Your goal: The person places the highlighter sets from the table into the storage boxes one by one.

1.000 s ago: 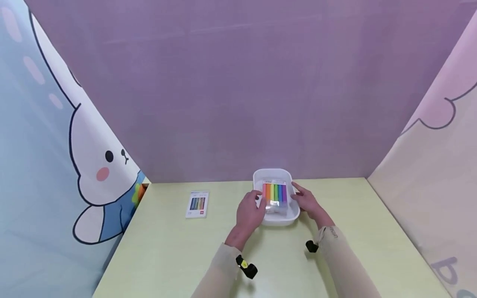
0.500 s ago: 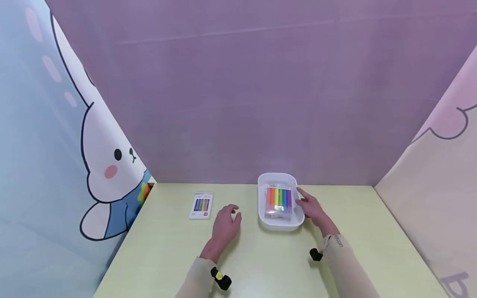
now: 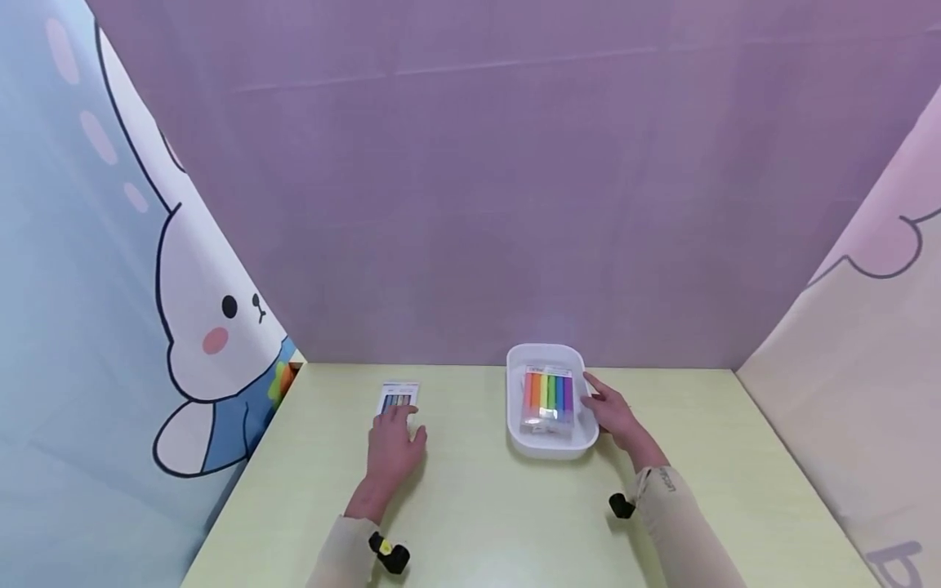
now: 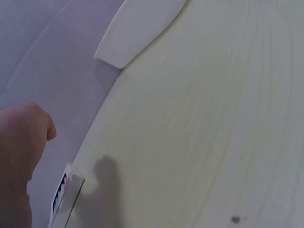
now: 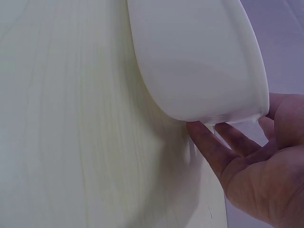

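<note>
1 loose L hand [image 3: 394, 449] above flat white box [image 3: 400, 391]; R [image 3: 620, 419] pinching oblong white plastic tub [image 3: 551, 447]: our tug cd. tip it.

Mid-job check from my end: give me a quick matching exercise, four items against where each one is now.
1. Left hand
2. Right hand
3. Rainbow-coloured pack
4. Flat white box

A. Inside the white tub
B. On the table, partly hidden in the head view
C. At the flat box
D. Touching the tub's side

Pairs: 1-C, 2-D, 3-A, 4-B
</note>
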`<state>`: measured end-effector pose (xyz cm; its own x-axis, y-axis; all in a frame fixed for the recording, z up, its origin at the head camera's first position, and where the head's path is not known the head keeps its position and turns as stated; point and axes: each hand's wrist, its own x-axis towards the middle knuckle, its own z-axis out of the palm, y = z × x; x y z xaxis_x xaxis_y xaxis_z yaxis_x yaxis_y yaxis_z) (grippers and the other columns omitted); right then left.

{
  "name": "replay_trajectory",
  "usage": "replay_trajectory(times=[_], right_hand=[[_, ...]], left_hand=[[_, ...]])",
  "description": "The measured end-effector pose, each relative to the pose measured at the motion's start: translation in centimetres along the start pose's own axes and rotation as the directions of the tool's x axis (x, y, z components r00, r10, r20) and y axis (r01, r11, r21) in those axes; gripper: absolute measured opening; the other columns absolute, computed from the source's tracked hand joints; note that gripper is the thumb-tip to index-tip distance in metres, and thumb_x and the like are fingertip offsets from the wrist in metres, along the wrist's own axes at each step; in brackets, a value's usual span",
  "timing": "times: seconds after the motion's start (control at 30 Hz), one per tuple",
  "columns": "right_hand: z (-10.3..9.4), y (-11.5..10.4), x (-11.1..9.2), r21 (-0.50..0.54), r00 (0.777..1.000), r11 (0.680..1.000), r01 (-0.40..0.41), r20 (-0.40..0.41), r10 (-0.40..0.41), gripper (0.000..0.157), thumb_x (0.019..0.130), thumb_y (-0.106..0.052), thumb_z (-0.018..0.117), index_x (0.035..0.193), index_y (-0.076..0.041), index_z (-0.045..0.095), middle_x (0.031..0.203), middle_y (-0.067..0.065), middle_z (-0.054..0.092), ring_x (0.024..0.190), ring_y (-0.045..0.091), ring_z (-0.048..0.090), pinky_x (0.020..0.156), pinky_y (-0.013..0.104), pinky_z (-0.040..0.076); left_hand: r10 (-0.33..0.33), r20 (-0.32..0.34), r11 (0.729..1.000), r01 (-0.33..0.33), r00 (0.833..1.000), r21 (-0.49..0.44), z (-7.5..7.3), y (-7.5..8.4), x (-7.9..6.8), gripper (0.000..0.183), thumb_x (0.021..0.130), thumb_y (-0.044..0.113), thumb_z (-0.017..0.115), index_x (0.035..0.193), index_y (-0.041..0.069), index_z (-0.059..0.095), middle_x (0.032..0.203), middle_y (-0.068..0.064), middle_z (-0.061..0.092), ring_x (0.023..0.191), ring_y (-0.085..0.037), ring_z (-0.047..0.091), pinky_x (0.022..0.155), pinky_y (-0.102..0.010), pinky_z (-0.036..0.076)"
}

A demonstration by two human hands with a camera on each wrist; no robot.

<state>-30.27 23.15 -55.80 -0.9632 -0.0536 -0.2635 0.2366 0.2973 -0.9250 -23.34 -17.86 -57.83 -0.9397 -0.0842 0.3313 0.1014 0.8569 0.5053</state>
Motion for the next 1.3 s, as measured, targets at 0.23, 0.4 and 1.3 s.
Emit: replay_trajectory(times=[0.23,0.4,1.3], right_hand=[[0.0,-0.3,0.0,-0.004,1.0,1.0,0.001,-0.01,-0.001,0.059,0.102,-0.02,0.049,0.155,-0.027,0.025,0.144,0.032,0.036,0.119,0.043,0.051,0.079,0.041,0.055],[-0.2,-0.3,-0.2,0.0,1.0,1.0,0.0,-0.01,0.0,0.06,0.101,-0.018,0.05,0.155,-0.025,0.025,0.143,0.033,0.035,0.116,0.043,0.054,0.076,0.04,0.056],[0.1,-1.0,-0.9,-0.007,1.0,1.0,-0.005,-0.013,0.004,0.061,0.101,-0.018,0.052,0.155,-0.026,0.025,0.144,0.033,0.034,0.121,0.044,0.05,0.08,0.041,0.055]], left_hand=[[-0.127,-0.005,0.99,0.127,0.992,0.064,-0.7,-1.5,0.8,0.062,0.082,0.039,0.069,0.131,0.005,0.051,0.14,-0.028,0.034,0.128,-0.047,0.029,0.095,-0.066,0.029],[-0.21,0.018,0.974,0.208,0.978,0.094,-0.7,-2.3,1.5,0.077,0.08,0.05,0.069,0.137,0.004,0.045,0.14,-0.03,0.032,0.127,-0.049,0.031,0.095,-0.066,0.028],[-0.34,0.19,0.932,0.302,0.921,0.201,0.2,-2.4,4.1,0.1,0.073,0.061,0.072,0.146,0.005,0.033,0.111,-0.03,0.041,0.098,-0.047,0.042,0.076,-0.06,0.042]])
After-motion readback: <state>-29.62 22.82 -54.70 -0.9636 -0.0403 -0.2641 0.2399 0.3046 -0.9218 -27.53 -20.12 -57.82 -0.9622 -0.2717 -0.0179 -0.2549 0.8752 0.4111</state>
